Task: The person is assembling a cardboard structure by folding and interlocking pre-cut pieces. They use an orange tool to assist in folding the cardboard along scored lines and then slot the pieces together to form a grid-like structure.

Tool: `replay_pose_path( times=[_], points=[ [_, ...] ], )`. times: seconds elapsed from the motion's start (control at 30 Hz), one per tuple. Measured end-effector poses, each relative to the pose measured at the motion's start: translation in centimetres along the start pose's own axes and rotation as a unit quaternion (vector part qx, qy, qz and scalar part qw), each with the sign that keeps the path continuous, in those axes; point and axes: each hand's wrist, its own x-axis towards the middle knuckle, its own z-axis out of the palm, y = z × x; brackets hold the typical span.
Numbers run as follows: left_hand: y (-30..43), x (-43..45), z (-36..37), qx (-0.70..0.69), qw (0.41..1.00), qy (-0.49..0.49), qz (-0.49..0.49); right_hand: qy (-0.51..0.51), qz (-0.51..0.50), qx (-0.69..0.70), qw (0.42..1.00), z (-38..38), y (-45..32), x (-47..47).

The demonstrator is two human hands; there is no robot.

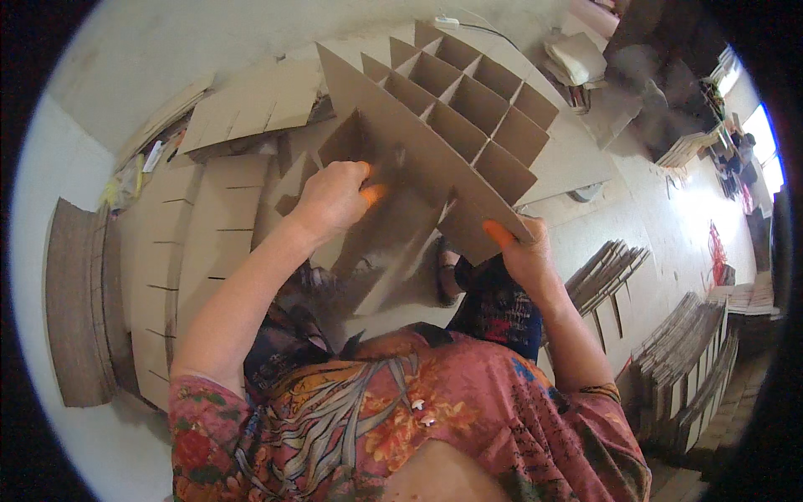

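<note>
A cardboard divider grid (473,103) of interlocked strips is held up tilted before me, with a long cardboard strip (401,113) along its near side. My right hand (524,245) grips the strip's lower right end, an orange cover on the thumb. My left hand (335,194), with orange covers on the thumb and a finger, is left of the strip, near a small crossing cardboard piece (345,138). Its fingertips are close together; whether they pinch a piece's edge is not clear.
Slotted cardboard sheets (232,213) lie in stacks on the left, with more slotted cardboard (251,106) behind. Bundles of cardboard strips (605,273) and further stacks (684,351) stand on the floor at right. A white power strip (446,24) with a cable lies at the top.
</note>
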Motion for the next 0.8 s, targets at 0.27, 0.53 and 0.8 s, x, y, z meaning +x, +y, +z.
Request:
replay_pose_path(
  times=[0.27, 0.53, 0.8],
  points=[
    [-4.0, 2.0, -3.3, 0.057, 0.99, 0.071, -0.111, -0.004, 0.002, -0.032, 0.999, -0.6, -0.2, 0.0],
    [-6.5, 3.2, -2.8, 0.052, 0.994, 0.069, -0.059, -0.024, -0.018, -0.032, 0.999, -1.0, -0.6, -0.2],
    [-6.0, 2.2, -3.7, 0.054, 0.994, 0.053, -0.082, -0.053, 0.044, -0.028, 0.997, -2.2, -3.2, 0.6]
  ],
)
